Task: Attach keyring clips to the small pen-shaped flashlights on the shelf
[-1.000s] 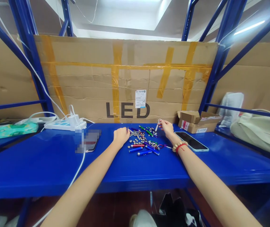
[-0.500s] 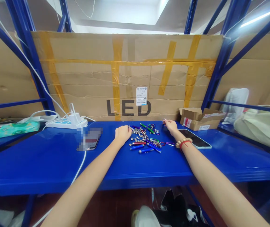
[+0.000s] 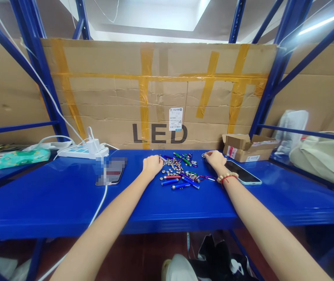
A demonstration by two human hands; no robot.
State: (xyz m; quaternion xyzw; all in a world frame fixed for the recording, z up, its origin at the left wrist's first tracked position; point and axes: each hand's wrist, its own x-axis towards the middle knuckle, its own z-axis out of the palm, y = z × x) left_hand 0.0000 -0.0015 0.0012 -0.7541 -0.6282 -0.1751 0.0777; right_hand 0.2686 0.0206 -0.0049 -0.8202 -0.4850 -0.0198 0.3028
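1. A person's two bare forearms reach over a blue bench (image 3: 155, 210) to a pile of small silver discs (image 3: 176, 169), which serves as the landmark here.

2. Along the pile's front edge lies a red tube (image 3: 172, 177); in front of that are blue tubes (image 3: 181, 187). Green tubes (image 3: 186, 161) lie at its back right, and a purple clip (image 3: 210, 178) to its front right. The tubes look like pocket torches.

3. The left hand (image 3: 152, 166) is just left of the pile, fingers curled inward. A pale tube (image 3: 163, 158) meets its fingertips; whether this grip holds it or merely touches it, I cannot tell.

4. The right hand (image 3: 216, 159) is behind and to the right of the pile, low over the bench, fingers bent. A tiny shiny piece (image 3: 204, 155) shows at the fingertips. The hand hides the rest, so how closed this grip is, and whether it has hold of the piece, I cannot tell.

5. The step in hand appears to be handling one small piece apart from the pile; lifting or laying down is unclear.

6. The next move, in my judgement, calls for a light fingertip pinch and a clean lift, without scattering the discs.

7. Right of the pile, beyond the right wrist, are a phone (image 3: 244, 173) and an open cardboard box (image 3: 239, 153).
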